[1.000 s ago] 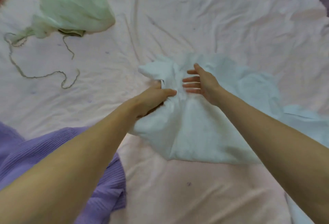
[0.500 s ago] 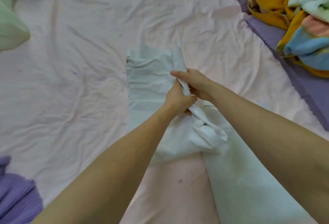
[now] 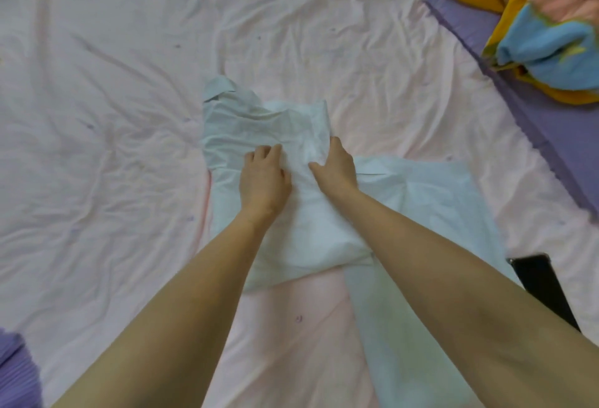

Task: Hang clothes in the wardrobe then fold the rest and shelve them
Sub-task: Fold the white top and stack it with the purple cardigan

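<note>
A white garment is spread on the pink bed sheet. It is pressed flat under the left hand, fingers extended. Its fabric is pinched by the right hand.

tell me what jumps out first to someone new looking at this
Two bare hands, the left hand and right hand, press on a crumpled white garment mid-frame on the pink bedsheet. A bright yellow-and-blue pile of clothes fills the top right corner.

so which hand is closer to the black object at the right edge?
Right. The right hand lies toward the black object; the left hand sits farther off on the white garment.
</note>
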`<state>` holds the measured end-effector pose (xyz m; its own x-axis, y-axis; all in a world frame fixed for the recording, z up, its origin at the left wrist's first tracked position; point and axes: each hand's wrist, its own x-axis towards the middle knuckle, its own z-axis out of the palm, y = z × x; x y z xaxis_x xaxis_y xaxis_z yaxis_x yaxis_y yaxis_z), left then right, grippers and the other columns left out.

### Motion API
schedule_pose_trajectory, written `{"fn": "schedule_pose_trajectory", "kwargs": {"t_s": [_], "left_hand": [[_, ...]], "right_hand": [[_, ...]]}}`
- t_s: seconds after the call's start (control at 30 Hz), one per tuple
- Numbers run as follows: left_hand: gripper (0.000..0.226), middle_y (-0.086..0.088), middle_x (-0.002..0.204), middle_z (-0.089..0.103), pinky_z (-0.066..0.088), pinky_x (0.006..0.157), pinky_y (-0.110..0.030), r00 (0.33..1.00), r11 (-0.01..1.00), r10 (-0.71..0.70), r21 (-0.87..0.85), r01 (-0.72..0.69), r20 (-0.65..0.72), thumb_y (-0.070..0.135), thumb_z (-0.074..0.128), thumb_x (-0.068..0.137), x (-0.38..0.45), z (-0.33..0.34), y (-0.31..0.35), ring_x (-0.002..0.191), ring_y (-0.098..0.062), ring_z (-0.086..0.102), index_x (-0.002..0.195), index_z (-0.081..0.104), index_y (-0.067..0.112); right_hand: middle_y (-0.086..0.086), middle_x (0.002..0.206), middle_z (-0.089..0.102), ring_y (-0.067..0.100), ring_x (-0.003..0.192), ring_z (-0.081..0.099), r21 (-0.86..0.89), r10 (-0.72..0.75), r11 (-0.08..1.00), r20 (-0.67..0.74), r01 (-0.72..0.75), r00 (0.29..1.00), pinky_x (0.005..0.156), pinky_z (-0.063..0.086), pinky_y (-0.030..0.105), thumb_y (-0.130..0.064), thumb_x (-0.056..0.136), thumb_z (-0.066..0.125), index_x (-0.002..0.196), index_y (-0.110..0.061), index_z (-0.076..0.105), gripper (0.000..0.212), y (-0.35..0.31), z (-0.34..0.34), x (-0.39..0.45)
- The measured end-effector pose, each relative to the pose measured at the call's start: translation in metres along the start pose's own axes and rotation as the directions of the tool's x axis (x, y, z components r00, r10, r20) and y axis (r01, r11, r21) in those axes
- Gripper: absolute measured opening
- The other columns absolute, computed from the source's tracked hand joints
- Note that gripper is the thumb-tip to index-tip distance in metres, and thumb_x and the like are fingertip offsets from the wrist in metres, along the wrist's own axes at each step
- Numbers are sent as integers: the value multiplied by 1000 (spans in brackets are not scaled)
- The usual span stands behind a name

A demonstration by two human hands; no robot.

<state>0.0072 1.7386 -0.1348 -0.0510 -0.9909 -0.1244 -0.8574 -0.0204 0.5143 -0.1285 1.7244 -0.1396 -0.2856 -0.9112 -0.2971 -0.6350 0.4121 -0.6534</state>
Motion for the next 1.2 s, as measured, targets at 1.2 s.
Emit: {"fn": "schedule_pose_trajectory", "kwargs": {"t_s": [1.2], "left_hand": [[58,-27,129,52,41,92,-40,865,873,-458,-82,482,206,37,61,92,-158,-78,-108,118,-40,51,128,40,-3]], "right_hand": [[22,123,59,38,112,55,-192,152,972,70,-136,986,88,44,36,-36,94,54,122,2,54,47,28,14,-175]]}}
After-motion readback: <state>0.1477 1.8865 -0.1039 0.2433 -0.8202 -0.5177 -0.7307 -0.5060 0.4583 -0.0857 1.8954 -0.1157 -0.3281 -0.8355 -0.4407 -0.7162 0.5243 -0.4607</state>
